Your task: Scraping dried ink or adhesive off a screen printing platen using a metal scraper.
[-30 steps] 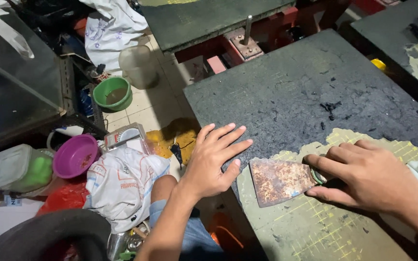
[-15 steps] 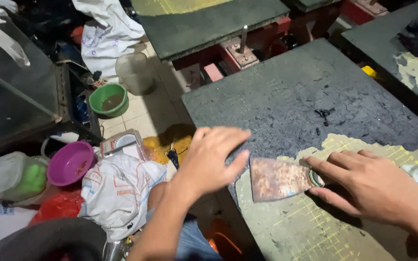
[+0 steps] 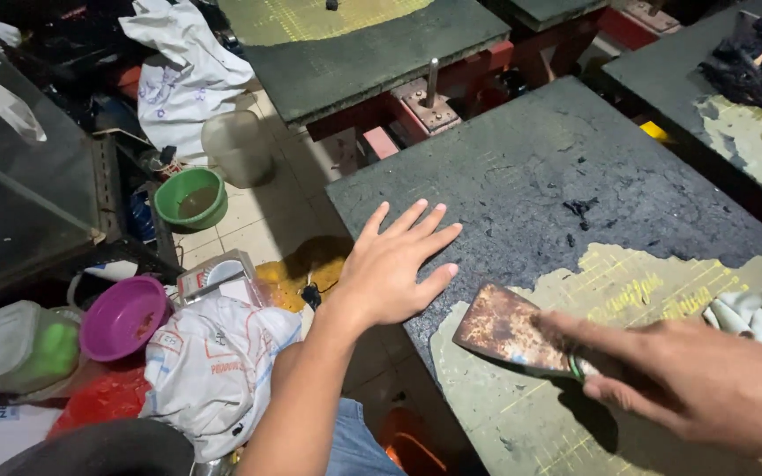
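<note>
Now the rusty flat metal scraper blade [image 3: 506,330] is held angled on the dark coated surface [image 3: 575,167], clamped in the right hand [image 3: 690,383]; it has been pushed leftward, baring more pale layer [image 3: 646,282]. The left hand [image 3: 390,264], fingers spread apart, has been pressed flat beside it.

A crumpled white plastic bag [image 3: 213,375] with red and blue print is lying on the floor at lower left. Another white printed bag [image 3: 183,79] is sitting higher up. A small white-and-grey printed carton [image 3: 213,278] is resting between them, beside a purple bowl [image 3: 123,317].
</note>
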